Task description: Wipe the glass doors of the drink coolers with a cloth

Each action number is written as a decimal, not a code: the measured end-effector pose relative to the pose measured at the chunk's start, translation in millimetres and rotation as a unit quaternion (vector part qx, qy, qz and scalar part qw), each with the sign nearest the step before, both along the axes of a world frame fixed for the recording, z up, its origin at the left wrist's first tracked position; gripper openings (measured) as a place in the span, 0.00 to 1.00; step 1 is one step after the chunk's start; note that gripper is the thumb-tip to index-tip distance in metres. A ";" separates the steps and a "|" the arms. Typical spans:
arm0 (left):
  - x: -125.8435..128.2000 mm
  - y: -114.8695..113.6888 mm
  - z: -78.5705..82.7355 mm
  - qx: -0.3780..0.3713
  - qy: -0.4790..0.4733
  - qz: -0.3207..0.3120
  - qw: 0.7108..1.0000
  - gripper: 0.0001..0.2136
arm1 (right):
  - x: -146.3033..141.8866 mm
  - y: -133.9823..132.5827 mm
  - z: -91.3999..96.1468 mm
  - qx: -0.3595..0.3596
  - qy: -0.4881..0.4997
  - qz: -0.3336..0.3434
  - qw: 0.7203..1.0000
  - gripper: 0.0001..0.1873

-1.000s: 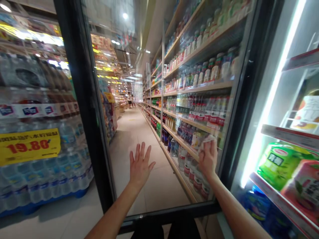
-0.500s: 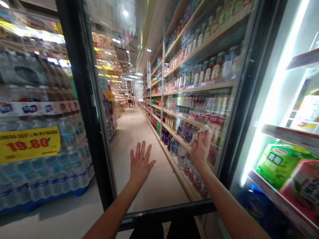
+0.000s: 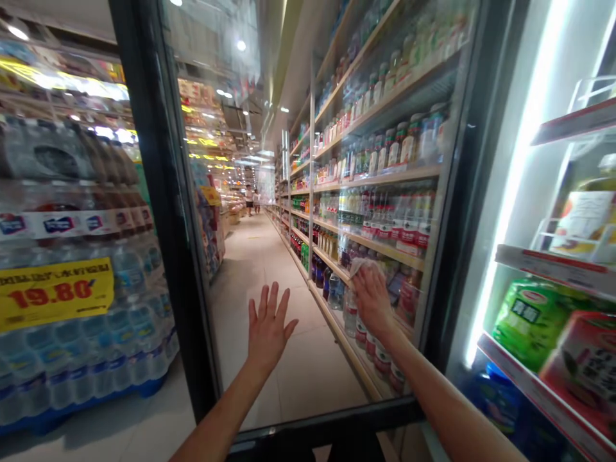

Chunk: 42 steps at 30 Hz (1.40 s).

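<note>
An open glass fridge door [image 3: 250,160] with a black frame stands in front of me. My left hand [image 3: 267,328] lies flat against the glass, fingers spread, holding nothing. To its right, my right hand [image 3: 373,300] presses a pale cloth [image 3: 359,266] onto the same pane, fingers closed over it. Through the glass I see a shop aisle and drink shelves.
The lit fridge interior [image 3: 543,308] at right holds green and red drink cartons on shelves. Stacked water bottle packs with a yellow price sign [image 3: 55,292] stand at left. Shelves of bottles [image 3: 380,212] line the aisle's right side. People stand far down the aisle [image 3: 251,197].
My right hand has slid the cloth leftward across the glass, from near the door's right edge toward the middle. My left hand has stayed flat in nearly the same spot.
</note>
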State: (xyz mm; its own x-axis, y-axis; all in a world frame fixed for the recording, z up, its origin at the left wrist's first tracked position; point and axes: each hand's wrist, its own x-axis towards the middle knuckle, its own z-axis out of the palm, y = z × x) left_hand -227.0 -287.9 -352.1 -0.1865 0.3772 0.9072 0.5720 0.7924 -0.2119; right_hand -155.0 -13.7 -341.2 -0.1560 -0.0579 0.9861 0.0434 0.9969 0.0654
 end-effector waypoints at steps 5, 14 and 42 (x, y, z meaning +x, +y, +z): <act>-0.5 0.5 -1.0 -0.001 0.004 0.000 1.000 0.24 | 9.1 40.7 4.2 -0.188 0.108 -0.073 0.973 0.27; -3.2 0.0 -2.3 -0.009 0.019 0.010 1.000 0.25 | -6.7 -20.8 12.3 0.137 -0.021 0.003 0.990 0.23; -13.5 -94.5 -27.2 -0.026 0.003 0.032 0.999 0.31 | -41.6 -131.0 6.4 0.233 -0.099 0.094 0.963 0.22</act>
